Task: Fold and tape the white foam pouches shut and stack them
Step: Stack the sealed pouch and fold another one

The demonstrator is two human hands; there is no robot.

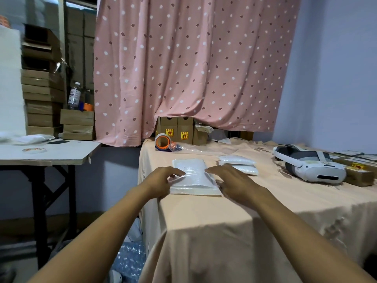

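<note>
Pink dotted curtain behind, peach-clothed desk in front, seen from the head camera. White foam pouch flat near the desk's left front corner, flap end toward the body. Left hand pressing its left edge with fingers spread and slightly curled, nothing gripped. Right hand open and flat at the pouch's right edge, fingertips on the foam, likewise gripping nothing. Probably squaring up for the fold: best to hold both sides down evenly, bring the flap over in one straight crease, keep one palm on it while reaching for tape. Tape roll well beyond the pouch, by the curtain hem, a long reach. Stack of pouches just to the right, apparently done. White headset farther right, clear of the work. Pouch close to the desk edge, so a careless push could slide it off
</note>
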